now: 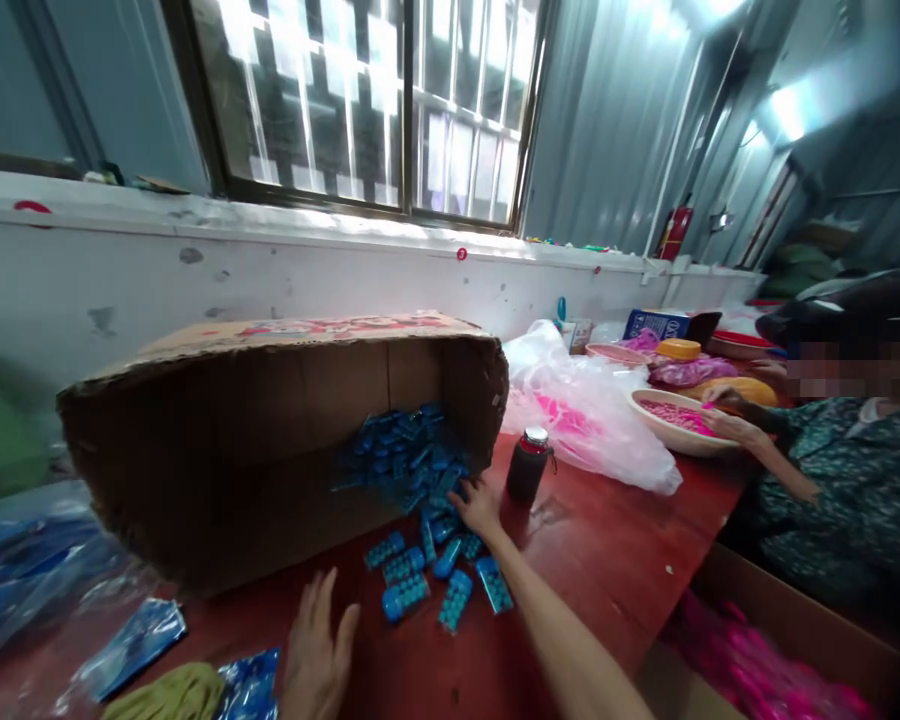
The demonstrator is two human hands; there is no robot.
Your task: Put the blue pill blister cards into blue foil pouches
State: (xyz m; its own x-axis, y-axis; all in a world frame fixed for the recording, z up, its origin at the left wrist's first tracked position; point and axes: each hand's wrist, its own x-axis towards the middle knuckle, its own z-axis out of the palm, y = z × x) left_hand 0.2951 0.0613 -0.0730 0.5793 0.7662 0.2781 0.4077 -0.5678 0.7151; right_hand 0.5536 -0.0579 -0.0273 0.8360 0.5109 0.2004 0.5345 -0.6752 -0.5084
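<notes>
A cardboard box (292,545) lies on its side on the red table (607,540), its mouth facing me. Small blue bead-filled packs (401,450) are heaped in its right part. Several more, such as one blue pack (456,600), have spilled onto the table in front. My right hand (478,507) reaches to the right edge of the heap, fingers spread and touching the packs; none is visibly gripped. Flat above the table, left of the spilled packs, my left hand (319,640) has its fingers apart and holds nothing.
A dark bottle (526,468) stands right of the box. Beyond it lies a clear plastic bag (570,400) with pink contents. A co-worker (832,480) handles pink pieces over a bowl (671,435). Blue plastic packets (131,648) and an olive cloth (169,693) lie front left.
</notes>
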